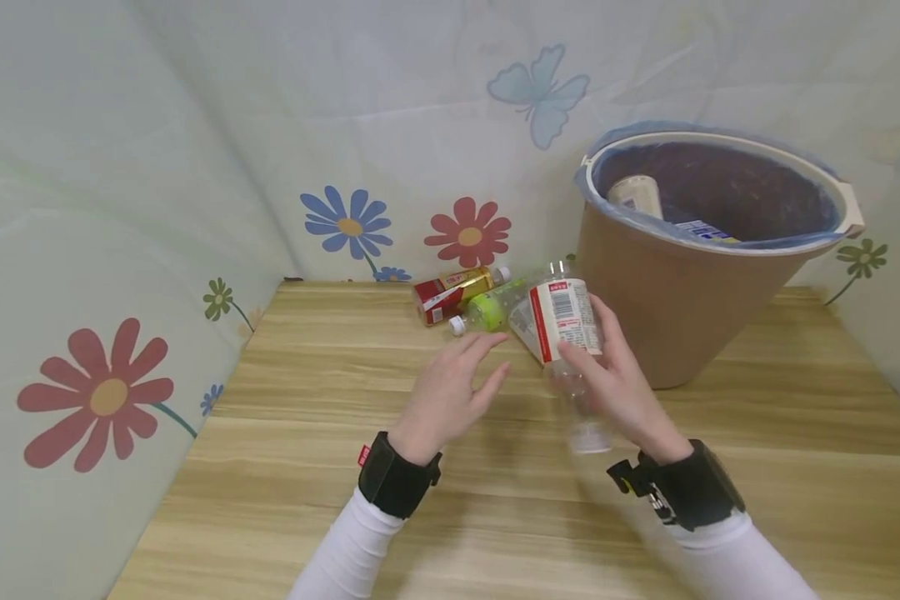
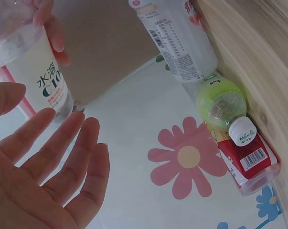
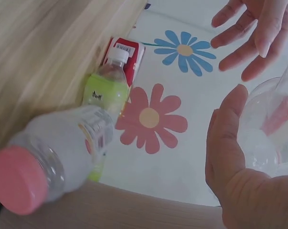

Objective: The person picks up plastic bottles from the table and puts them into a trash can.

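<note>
So the right hand (image 1: 622,392) has the clear bottle (image 1: 562,321) up off the table (image 1: 307,400), fingers and thumb curled round its labelled part. The narrow end looks like it points about 6 o'clock in the head view, though it's a bit blurry. Left hand (image 1: 453,387) is at 9 o'clock from it, fingers spread and loose, holding nothing.

Tips for a good hold: I'd stay on that labelled section and squeeze gently, because thin plastic like that probably buckles. The left hand is close enough to steady the narrow end if it wobbles. I'd also keep the bottle high, since it could easily clip the lot lying at 10 to 11 o'clock: red bottle (image 1: 453,293), green bottle (image 1: 487,311) and pink-capped bottle (image 3: 67,138), all bunched together.

Containers: the bin (image 1: 667,308) is at 1 to 2 o'clock from the right hand, lined with a blue bag (image 1: 757,187). Inside there's a pale cylinder (image 1: 636,196) at 9 o'clock and a blue-and-white packet (image 1: 708,232) near 6; can't see deeper. The clear bottle looks empty to me. The pink-capped one looks milky, but can't tell if that's drink or just cloudy plastic.
</note>
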Action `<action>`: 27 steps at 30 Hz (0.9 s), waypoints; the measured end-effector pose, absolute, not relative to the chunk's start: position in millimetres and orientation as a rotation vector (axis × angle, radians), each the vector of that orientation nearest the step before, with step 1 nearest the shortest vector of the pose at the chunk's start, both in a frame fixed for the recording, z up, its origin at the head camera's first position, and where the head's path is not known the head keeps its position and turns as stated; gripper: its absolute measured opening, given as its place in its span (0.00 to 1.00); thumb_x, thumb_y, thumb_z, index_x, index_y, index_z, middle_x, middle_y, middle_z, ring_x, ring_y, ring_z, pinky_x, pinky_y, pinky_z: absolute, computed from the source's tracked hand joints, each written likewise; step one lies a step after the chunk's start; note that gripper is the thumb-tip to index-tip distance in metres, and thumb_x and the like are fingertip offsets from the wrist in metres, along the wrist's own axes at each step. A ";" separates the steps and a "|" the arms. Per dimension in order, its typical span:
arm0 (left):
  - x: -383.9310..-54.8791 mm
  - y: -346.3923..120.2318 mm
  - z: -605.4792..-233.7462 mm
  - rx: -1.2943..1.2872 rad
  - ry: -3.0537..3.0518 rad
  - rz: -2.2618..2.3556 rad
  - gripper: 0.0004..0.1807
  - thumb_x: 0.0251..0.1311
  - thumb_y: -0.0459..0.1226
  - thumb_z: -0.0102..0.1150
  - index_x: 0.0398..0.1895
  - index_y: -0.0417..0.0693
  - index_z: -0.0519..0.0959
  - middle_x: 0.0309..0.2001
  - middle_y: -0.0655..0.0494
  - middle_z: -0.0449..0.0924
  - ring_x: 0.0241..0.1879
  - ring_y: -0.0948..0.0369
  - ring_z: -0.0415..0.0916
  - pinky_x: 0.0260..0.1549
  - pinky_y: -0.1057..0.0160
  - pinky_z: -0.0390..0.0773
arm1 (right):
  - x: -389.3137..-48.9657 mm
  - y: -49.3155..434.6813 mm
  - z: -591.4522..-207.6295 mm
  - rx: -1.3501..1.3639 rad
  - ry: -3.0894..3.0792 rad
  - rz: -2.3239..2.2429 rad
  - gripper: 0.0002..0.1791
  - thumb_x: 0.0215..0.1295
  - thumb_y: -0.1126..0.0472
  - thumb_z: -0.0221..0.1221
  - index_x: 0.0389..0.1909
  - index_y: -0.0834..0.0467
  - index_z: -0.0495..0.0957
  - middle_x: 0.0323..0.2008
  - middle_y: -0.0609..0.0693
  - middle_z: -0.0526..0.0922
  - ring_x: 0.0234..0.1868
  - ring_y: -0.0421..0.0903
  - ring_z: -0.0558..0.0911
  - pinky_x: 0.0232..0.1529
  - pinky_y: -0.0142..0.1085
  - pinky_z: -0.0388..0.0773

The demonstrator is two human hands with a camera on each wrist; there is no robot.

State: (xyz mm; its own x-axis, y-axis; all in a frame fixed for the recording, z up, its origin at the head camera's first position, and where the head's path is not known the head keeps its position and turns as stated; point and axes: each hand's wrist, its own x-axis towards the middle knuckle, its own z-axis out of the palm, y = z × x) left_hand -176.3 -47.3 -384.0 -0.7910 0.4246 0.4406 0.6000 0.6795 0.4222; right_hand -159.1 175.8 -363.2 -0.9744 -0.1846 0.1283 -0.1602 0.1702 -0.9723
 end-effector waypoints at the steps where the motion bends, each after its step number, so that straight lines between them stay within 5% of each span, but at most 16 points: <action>1: -176.4 -47.1 -383.3 -0.814 -2.583 -0.788 0.22 0.71 0.44 0.58 0.64 0.47 0.77 0.60 0.52 0.82 0.60 0.55 0.79 0.60 0.55 0.81 | -160.6 176.3 -360.3 -0.355 2.415 -1.960 0.41 0.77 0.59 0.50 0.81 0.53 0.36 0.75 0.65 0.55 0.63 0.66 0.72 0.45 0.28 0.84; 9: -177.0 -44.8 -376.8 -0.831 -2.546 -0.691 0.22 0.71 0.44 0.58 0.64 0.47 0.76 0.61 0.52 0.80 0.61 0.55 0.78 0.61 0.56 0.80 | -171.5 180.0 -327.5 -0.442 2.498 -1.862 0.42 0.78 0.56 0.50 0.81 0.51 0.36 0.73 0.65 0.56 0.60 0.63 0.76 0.41 0.30 0.85; 17: -179.0 -42.8 -376.0 -0.832 -2.526 -0.673 0.22 0.70 0.43 0.59 0.65 0.46 0.76 0.62 0.51 0.80 0.62 0.55 0.78 0.63 0.56 0.78 | -190.5 194.0 -272.0 -0.513 2.450 -1.979 0.38 0.78 0.54 0.50 0.80 0.49 0.42 0.63 0.55 0.64 0.49 0.38 0.81 0.37 0.34 0.87; 27: -180.1 -40.8 -380.2 -0.839 -2.507 -0.695 0.22 0.69 0.42 0.60 0.63 0.46 0.77 0.61 0.50 0.80 0.60 0.54 0.79 0.60 0.55 0.80 | -228.4 239.8 -214.6 -0.400 2.182 -2.326 0.33 0.77 0.54 0.52 0.77 0.44 0.51 0.65 0.48 0.67 0.59 0.46 0.77 0.36 0.33 0.87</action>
